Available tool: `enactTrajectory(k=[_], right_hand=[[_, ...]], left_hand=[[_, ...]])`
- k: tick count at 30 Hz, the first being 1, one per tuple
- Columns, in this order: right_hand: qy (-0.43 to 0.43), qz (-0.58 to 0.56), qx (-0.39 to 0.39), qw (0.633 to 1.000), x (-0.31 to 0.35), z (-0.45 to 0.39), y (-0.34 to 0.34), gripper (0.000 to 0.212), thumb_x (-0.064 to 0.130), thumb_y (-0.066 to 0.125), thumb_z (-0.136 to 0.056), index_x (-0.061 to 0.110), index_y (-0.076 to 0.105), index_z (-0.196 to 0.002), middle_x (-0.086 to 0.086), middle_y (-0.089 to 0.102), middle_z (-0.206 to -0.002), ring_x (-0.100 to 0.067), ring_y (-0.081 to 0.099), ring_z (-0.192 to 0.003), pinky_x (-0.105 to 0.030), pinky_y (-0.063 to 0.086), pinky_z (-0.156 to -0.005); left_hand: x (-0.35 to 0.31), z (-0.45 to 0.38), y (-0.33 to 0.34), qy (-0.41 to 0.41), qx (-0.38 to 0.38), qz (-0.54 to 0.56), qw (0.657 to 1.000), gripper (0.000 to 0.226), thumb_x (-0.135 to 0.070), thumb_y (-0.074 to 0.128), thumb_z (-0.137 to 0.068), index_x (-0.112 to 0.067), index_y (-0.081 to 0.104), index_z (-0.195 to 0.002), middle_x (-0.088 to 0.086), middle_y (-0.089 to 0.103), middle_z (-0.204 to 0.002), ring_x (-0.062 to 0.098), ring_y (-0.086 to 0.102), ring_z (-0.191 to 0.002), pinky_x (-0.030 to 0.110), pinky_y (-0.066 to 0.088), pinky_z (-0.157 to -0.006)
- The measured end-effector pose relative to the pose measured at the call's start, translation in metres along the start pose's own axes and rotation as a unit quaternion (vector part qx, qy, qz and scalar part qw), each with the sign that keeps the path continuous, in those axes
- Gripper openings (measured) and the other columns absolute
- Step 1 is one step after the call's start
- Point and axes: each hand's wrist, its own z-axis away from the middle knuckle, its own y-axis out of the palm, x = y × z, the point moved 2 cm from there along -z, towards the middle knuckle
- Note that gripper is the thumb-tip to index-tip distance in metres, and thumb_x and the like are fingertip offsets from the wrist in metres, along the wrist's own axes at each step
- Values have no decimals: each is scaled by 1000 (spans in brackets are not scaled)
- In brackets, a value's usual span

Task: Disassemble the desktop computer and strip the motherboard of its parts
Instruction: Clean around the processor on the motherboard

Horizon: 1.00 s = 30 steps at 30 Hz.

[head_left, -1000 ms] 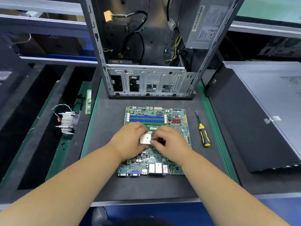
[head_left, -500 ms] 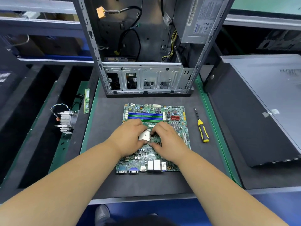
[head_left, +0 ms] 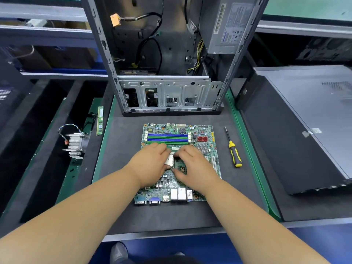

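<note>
A green motherboard (head_left: 169,137) lies flat on the dark mat (head_left: 118,168) in front of the open computer case (head_left: 163,96). Both hands sit over its middle. My left hand (head_left: 150,166) grips a silver square CPU (head_left: 169,160) from the left, and the chip is tilted up on its left side. My right hand (head_left: 194,166) has curled fingertips on the chip's upper right corner, with the thumb down on the board by its lower corner. The socket under the hands is mostly hidden.
A yellow-and-black screwdriver (head_left: 233,154) lies right of the board. A finned heatsink with fan (head_left: 76,144) and a memory stick (head_left: 100,121) lie at the left. A grey side panel (head_left: 304,126) fills the right. The power supply (head_left: 228,25) stays in the case.
The CPU lay flat between my hands a second ago; its right side has since risen and it now tilts up against my left hand. The view has shifted slightly.
</note>
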Motion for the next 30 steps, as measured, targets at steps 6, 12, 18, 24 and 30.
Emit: enactTrajectory(k=[6, 12, 18, 24, 30], right_hand=[[1, 22, -24, 999, 6, 3, 1, 35, 21, 68, -84, 3, 65, -114, -8, 61, -110, -28, 54, -103, -36, 49, -88], [25, 29, -47, 998, 8, -11, -5, 24, 21, 50, -100, 4, 67, -105, -10, 63, -97, -30, 56, -90, -41, 47, -77], [72, 55, -49, 995, 9, -32, -13, 25, 28, 37, -105, 11, 55, -110, -4, 61, -100, -30, 55, -73, -39, 44, -59], [109, 31, -19, 993, 5, -45, -10, 23, 29, 34, -106, 15, 52, -108, -3, 69, -86, -32, 59, -71, -38, 47, -60], [121, -51, -26, 991, 3, -46, -5, 16, 25, 38, -105, 15, 51, -103, 4, 70, -85, -28, 61, -70, -42, 51, -63]], left_hand=[[-1, 1, 3, -4, 1, -3, 1000, 55, -45, 42, -96, -12, 39, -140, 3, 47, -122, 22, 46, -107, 32, 36, -94], [0, 0, 5, -11, -4, 22, 1000, 52, -43, 50, -93, -11, 48, -134, 3, 51, -115, 23, 48, -103, 34, 40, -91], [6, -4, 1, -36, -12, 73, 997, 52, -49, 58, -87, -17, 53, -127, 0, 50, -109, 21, 49, -105, 35, 44, -91], [10, 2, 0, -42, -22, 123, 991, 51, -49, 60, -87, -22, 53, -130, -4, 53, -117, 18, 49, -112, 33, 43, -95], [10, 4, 1, -46, -25, 132, 990, 52, -49, 58, -87, -24, 52, -132, -8, 54, -120, 15, 48, -116, 33, 43, -97]])
